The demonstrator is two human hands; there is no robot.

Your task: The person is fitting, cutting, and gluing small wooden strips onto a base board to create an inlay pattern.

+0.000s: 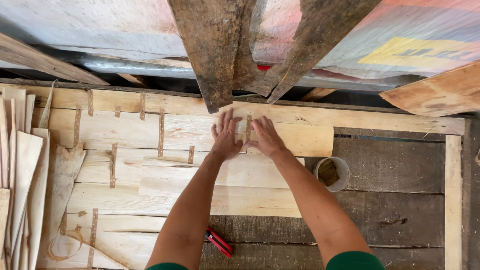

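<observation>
**Both hands flat on a taped veneer seam**

Nearest to me are my two forearms, green sleeves at the bottom edge, reaching away over the worktop (pixel 400 200). Just beside my left forearm, toward me from that hand, a red utility knife (pixel 218 242) lies on the dark boards.

My left hand (pixel 226 137) and right hand (pixel 266 137) press palm-down on the pale veneer sheets (pixel 150 132), close together. Between them runs a short strip of brown tape (pixel 248 127) across a seam; the fingers of each hand are spread and flat, gripping nothing, their tips touching the wood on either side of the strip. I cannot tell whether either thumb rests on the tape itself.

Out to the left of my left hand, more brown tape strips (pixel 161 132) cross the joints between sheets, most standing upright across the seams. Farther left, a stack of loose veneer slats (pixel 22 170) lies along the worktop's edge, with a curl of tape near its lower end.

To the right of my right hand, near my forearm, a small white cup (pixel 332 173) holds something brownish; what it is I cannot tell.

Beyond my fingertips, dark weathered planks (pixel 210 50) lean down toward the sheets, in front of a faded, painted tarp (pixel 410 45).
</observation>
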